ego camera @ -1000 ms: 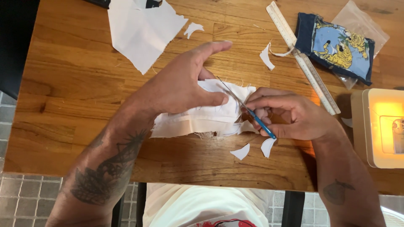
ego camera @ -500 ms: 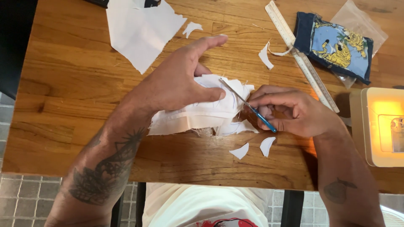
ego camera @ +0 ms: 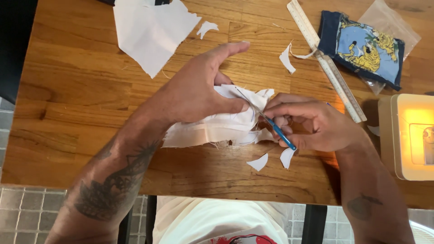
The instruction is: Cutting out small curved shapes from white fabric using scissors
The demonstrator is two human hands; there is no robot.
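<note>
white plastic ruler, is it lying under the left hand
No, the white plastic ruler lies apart at the table's far right, beside the blue printed cloth.

Tattooed forearms, bare; white shirt w/ red print.

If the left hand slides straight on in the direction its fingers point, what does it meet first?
The left hand points up and right across the wooden table. The first thing in that line looks like the small white fabric scrap, then the ruler; depth is uncertain.
</note>
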